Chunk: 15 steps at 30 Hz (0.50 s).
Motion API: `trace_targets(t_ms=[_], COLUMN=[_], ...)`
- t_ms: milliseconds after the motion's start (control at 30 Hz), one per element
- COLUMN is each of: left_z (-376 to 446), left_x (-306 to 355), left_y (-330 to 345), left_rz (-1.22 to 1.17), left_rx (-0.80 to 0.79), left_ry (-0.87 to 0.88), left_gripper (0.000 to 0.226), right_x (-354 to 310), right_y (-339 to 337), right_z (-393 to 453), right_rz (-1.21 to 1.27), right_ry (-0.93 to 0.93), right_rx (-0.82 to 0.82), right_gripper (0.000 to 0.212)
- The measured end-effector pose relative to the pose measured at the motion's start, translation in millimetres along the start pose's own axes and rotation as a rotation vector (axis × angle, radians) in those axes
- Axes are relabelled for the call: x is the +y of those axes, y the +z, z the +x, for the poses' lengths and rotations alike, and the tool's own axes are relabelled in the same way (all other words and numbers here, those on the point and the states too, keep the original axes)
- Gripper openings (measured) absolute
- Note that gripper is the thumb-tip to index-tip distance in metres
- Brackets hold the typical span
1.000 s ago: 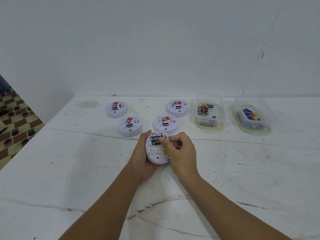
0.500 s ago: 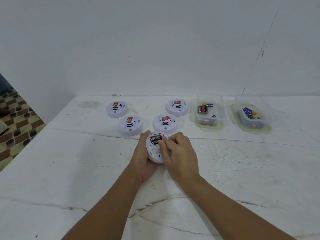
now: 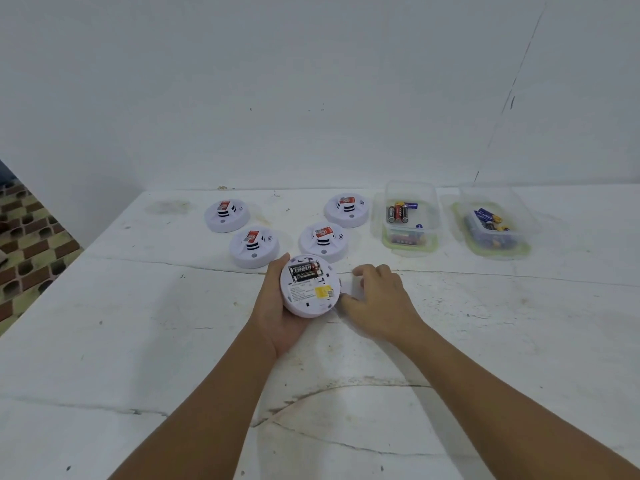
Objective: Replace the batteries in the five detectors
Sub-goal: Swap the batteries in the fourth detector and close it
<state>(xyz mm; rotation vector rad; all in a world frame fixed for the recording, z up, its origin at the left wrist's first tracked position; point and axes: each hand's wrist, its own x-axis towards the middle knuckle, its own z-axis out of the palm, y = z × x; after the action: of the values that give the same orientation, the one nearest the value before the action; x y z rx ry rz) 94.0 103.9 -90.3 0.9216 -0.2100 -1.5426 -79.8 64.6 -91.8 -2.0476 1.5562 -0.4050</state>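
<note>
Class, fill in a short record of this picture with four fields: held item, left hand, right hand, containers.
held item: detector, back side up, compartment open, black batteries showing
left hand: cradles the detector from below
right hand: on the table beside the detector, fingers curled over a small white piece, probably the cover
containers: two clear tubs, near tub and far tub, both holding batteries

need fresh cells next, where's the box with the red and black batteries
In the head view, the clear box sits far right on the white table, between the rear-right detector and a second battery box.
</note>
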Motion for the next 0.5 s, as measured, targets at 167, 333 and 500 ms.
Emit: trace_targets(t_ms=[167,333,500], left_z=[3,4,5], left_x=[0,0,1], left_y=[-4,-4,-7], left_rz=[-0.040,-0.034,-0.067], left_rx=[-0.020,-0.036,-0.027], left_ry=[0.010,0.016,0.012], left_gripper=[0.070,0.070,0.053], right_x=[-2,-4,-7], right_y=[-11,-15,-16], right_z=[-2,-3,-2], right_rz=[-0.184,-0.266,-0.298], right_ry=[-0.054,-0.073,-0.054], right_rx=[-0.114,-0.143,-0.112], right_gripper=[0.072,0.073,0.058])
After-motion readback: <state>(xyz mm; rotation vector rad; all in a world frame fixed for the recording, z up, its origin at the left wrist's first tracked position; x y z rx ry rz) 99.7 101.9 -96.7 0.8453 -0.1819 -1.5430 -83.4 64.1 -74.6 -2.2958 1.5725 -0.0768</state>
